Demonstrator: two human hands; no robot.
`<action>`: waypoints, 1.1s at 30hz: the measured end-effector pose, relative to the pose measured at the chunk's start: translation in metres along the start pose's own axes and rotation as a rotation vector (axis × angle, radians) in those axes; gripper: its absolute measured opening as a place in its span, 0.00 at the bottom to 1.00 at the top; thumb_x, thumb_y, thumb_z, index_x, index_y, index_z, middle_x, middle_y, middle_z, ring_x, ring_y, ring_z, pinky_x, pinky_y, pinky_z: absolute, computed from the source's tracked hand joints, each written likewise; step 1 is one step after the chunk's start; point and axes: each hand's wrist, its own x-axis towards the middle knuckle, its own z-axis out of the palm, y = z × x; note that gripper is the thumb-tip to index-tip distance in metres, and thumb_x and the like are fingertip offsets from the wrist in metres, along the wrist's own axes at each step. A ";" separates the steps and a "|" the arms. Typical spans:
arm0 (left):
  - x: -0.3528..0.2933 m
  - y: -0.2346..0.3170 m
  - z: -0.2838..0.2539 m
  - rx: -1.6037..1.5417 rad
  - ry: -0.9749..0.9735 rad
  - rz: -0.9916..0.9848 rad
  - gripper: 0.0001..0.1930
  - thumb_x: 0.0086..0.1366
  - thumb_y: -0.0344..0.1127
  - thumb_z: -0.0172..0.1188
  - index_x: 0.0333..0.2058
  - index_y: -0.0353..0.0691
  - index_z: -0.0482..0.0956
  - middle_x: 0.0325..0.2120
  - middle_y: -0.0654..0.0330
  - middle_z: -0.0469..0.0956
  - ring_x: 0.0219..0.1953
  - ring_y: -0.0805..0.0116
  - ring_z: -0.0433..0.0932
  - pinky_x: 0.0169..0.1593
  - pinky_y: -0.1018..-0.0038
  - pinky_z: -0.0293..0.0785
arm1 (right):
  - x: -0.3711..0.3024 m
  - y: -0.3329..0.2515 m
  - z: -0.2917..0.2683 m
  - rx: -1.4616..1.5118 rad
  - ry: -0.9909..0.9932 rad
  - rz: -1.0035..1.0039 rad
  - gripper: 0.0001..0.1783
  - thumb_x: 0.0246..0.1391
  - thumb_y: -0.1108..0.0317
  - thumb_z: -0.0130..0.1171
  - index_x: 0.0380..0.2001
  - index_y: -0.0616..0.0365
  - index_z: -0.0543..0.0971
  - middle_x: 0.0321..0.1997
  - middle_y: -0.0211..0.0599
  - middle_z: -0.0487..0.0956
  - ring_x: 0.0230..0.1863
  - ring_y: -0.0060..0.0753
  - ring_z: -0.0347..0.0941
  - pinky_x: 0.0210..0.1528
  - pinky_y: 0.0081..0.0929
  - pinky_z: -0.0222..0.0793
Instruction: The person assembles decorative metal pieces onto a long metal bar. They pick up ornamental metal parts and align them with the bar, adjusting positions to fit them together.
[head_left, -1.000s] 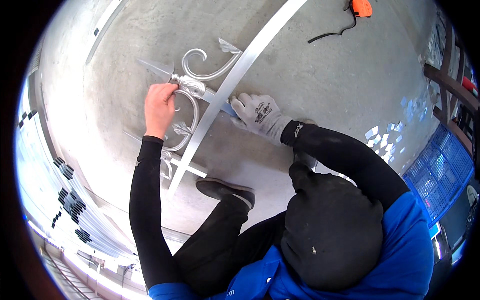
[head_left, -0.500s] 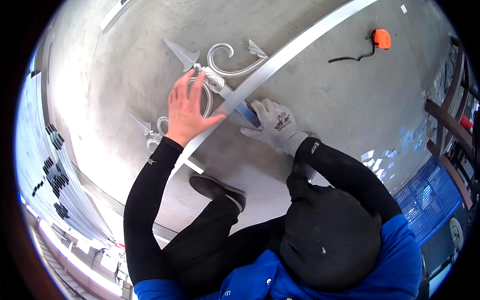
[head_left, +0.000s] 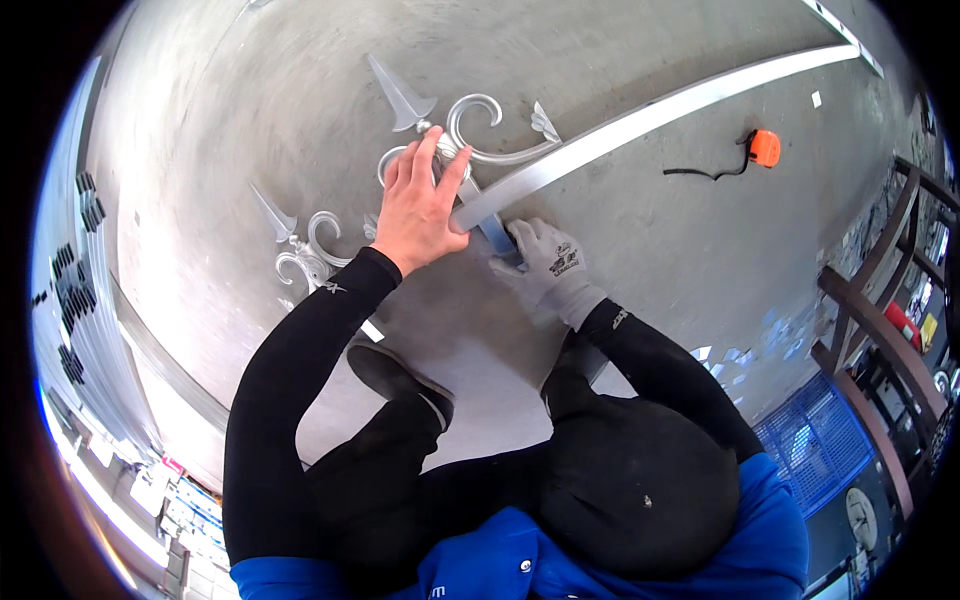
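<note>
A silver metal rail (head_left: 640, 125) runs from beneath my left hand toward the upper right. Crossing it is a silver picket with a spear-shaped tip (head_left: 402, 98) and a curled scroll (head_left: 478, 108). My bare left hand (head_left: 418, 200) lies over the scrollwork beside the crossing, fingers spread, hiding part of the ornament. My right hand (head_left: 555, 270), in a pale grey glove, is closed around the picket's lower end (head_left: 496, 236) on the near side of the rail. Farther left, a second spear-tipped picket with scrolls (head_left: 308, 262) lies partly under my left forearm.
An orange tape measure (head_left: 764, 148) with a black strap rests on the grey concrete floor to the right. A brown metal frame (head_left: 870, 310) and a blue mesh crate (head_left: 815, 440) stand at the right. Bundled silver bars (head_left: 105, 330) line the left edge.
My left hand has come down onto the scrollwork, closer to the rail crossing. My right hand keeps hold of the picket's lower end. The whole view has shifted and turned somewhat.
</note>
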 end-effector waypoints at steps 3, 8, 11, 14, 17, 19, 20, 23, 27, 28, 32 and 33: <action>-0.003 -0.001 0.001 -0.003 0.002 0.004 0.55 0.37 0.41 0.78 0.70 0.51 0.68 0.72 0.43 0.52 0.72 0.40 0.57 0.71 0.48 0.56 | 0.001 -0.003 -0.002 0.010 -0.024 0.034 0.28 0.56 0.46 0.69 0.48 0.55 0.76 0.40 0.42 0.79 0.42 0.50 0.79 0.45 0.46 0.75; -0.003 -0.008 -0.002 -0.034 0.000 0.005 0.53 0.39 0.39 0.78 0.70 0.52 0.68 0.73 0.42 0.52 0.72 0.38 0.56 0.71 0.48 0.57 | 0.004 0.007 -0.012 0.180 0.084 -0.050 0.29 0.51 0.53 0.75 0.52 0.55 0.78 0.42 0.44 0.81 0.42 0.50 0.79 0.45 0.46 0.75; -0.005 -0.001 -0.006 -0.050 -0.034 -0.010 0.54 0.39 0.37 0.79 0.70 0.56 0.68 0.73 0.42 0.51 0.72 0.37 0.56 0.71 0.48 0.58 | 0.020 0.025 -0.038 0.063 0.204 -0.160 0.34 0.49 0.53 0.77 0.56 0.55 0.77 0.48 0.45 0.81 0.48 0.53 0.78 0.50 0.49 0.74; -0.002 -0.003 -0.005 -0.043 -0.037 -0.006 0.56 0.38 0.39 0.80 0.71 0.59 0.66 0.73 0.42 0.51 0.72 0.37 0.56 0.72 0.48 0.57 | 0.048 0.046 -0.078 -0.152 0.322 -0.232 0.42 0.47 0.51 0.78 0.63 0.55 0.74 0.56 0.45 0.79 0.56 0.55 0.74 0.59 0.52 0.70; -0.003 -0.006 -0.005 -0.062 -0.047 -0.019 0.57 0.39 0.39 0.81 0.72 0.61 0.64 0.74 0.43 0.50 0.72 0.38 0.56 0.72 0.48 0.58 | 0.083 0.052 -0.118 -0.263 0.180 -0.254 0.49 0.46 0.49 0.78 0.69 0.54 0.69 0.62 0.46 0.75 0.63 0.56 0.69 0.66 0.54 0.63; -0.007 -0.008 -0.007 -0.053 -0.055 -0.017 0.59 0.39 0.44 0.82 0.73 0.61 0.62 0.74 0.45 0.51 0.72 0.39 0.56 0.72 0.48 0.58 | 0.097 0.046 -0.131 -0.345 0.029 -0.301 0.55 0.45 0.47 0.78 0.73 0.53 0.64 0.66 0.45 0.72 0.66 0.56 0.67 0.69 0.55 0.59; -0.008 -0.010 -0.007 -0.064 -0.054 -0.014 0.60 0.39 0.46 0.83 0.73 0.61 0.61 0.74 0.45 0.51 0.72 0.39 0.56 0.72 0.47 0.58 | 0.101 0.039 -0.131 -0.319 0.015 -0.303 0.55 0.45 0.48 0.78 0.73 0.54 0.65 0.65 0.45 0.73 0.65 0.56 0.67 0.69 0.55 0.60; -0.006 -0.010 -0.014 0.008 -0.088 0.001 0.65 0.38 0.61 0.82 0.75 0.60 0.57 0.76 0.47 0.50 0.74 0.40 0.54 0.73 0.47 0.57 | 0.110 0.021 -0.123 -0.220 0.041 -0.330 0.52 0.45 0.52 0.78 0.72 0.55 0.66 0.63 0.44 0.76 0.63 0.55 0.69 0.67 0.54 0.62; -0.025 -0.048 -0.077 0.155 0.025 -0.007 0.57 0.50 0.63 0.75 0.76 0.55 0.57 0.76 0.50 0.52 0.75 0.45 0.55 0.73 0.51 0.57 | 0.091 0.010 -0.111 -0.070 0.121 -0.331 0.49 0.45 0.60 0.78 0.70 0.56 0.68 0.59 0.42 0.79 0.60 0.51 0.73 0.65 0.48 0.65; -0.036 -0.071 -0.099 0.193 0.065 -0.016 0.55 0.54 0.63 0.73 0.75 0.52 0.57 0.76 0.51 0.53 0.75 0.47 0.56 0.73 0.52 0.57 | 0.087 0.010 -0.113 -0.057 0.138 -0.307 0.49 0.45 0.61 0.79 0.70 0.57 0.69 0.58 0.41 0.80 0.59 0.50 0.73 0.64 0.46 0.66; -0.112 -0.115 -0.152 0.233 -0.058 -0.118 0.55 0.51 0.52 0.78 0.74 0.45 0.58 0.75 0.51 0.55 0.75 0.48 0.57 0.73 0.50 0.58 | 0.093 0.015 -0.124 -0.167 0.069 -0.443 0.50 0.46 0.56 0.79 0.71 0.54 0.68 0.62 0.41 0.77 0.60 0.49 0.73 0.66 0.46 0.66; -0.136 -0.110 -0.150 0.206 -0.102 -0.169 0.57 0.49 0.51 0.79 0.74 0.46 0.58 0.74 0.51 0.55 0.75 0.47 0.57 0.73 0.50 0.58 | 0.099 0.005 -0.123 -0.226 0.004 -0.468 0.51 0.45 0.53 0.79 0.72 0.52 0.67 0.63 0.42 0.76 0.61 0.50 0.72 0.66 0.48 0.65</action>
